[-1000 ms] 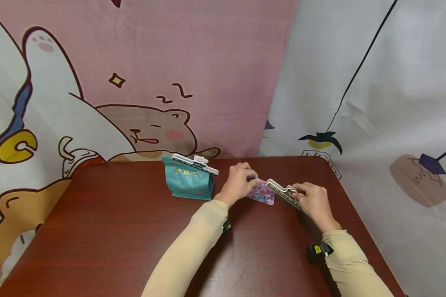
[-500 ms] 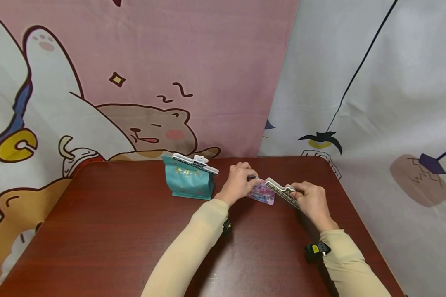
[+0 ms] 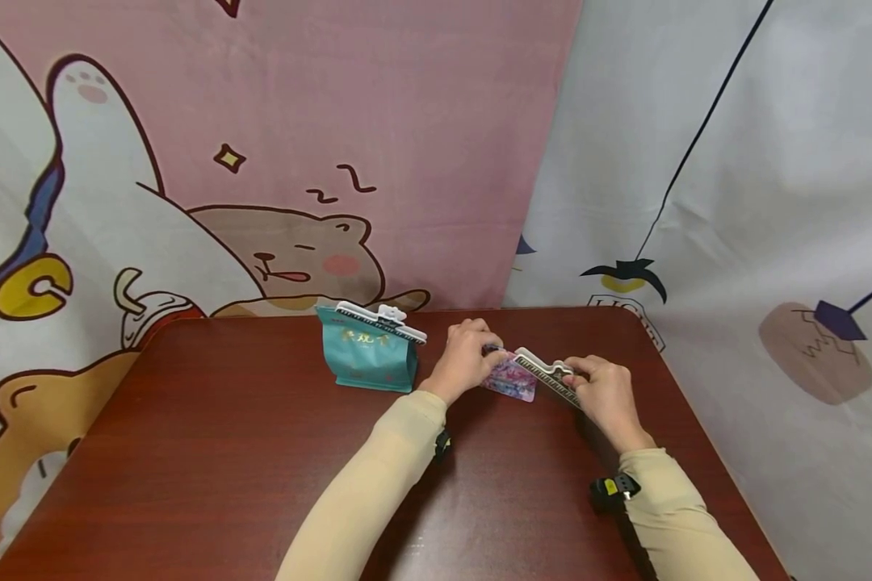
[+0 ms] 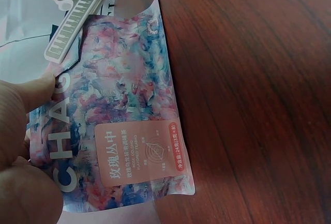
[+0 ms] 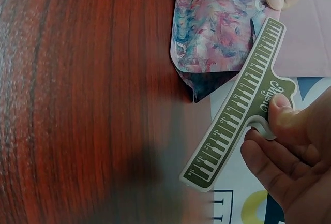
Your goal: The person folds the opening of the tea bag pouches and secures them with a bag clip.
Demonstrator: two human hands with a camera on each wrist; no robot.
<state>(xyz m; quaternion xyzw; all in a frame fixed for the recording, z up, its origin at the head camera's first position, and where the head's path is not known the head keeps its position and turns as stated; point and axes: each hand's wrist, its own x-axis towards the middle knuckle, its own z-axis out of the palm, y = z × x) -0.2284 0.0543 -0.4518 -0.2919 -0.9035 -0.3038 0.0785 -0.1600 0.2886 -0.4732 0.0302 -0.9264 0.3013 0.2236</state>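
In the head view my left hand [image 3: 467, 359] pinches the top of a pink and blue tea pouch [image 3: 514, 381], which stands on the table. The left wrist view shows the pouch's printed label [image 4: 139, 154] and the thumb [image 4: 39, 92] near its folded top. My right hand [image 3: 605, 395] pinches the handle of a long bag clip [image 5: 235, 110] with a piano-key print. One end of the clip overlaps the pouch's top corner, close to the left thumb. Whether the clip's jaws go around the fold, I cannot tell.
Left of the left hand stands a teal bag [image 3: 369, 351], its top held by a white and black clip [image 3: 381, 321]. The brown wooden table [image 3: 247, 468] ends at a printed cloth backdrop [image 3: 436, 145] behind and to the right.
My right hand has shifted slightly left with the clip, so the clip's end sits closer to the left hand. The left hand, pouch and teal bag stay put.
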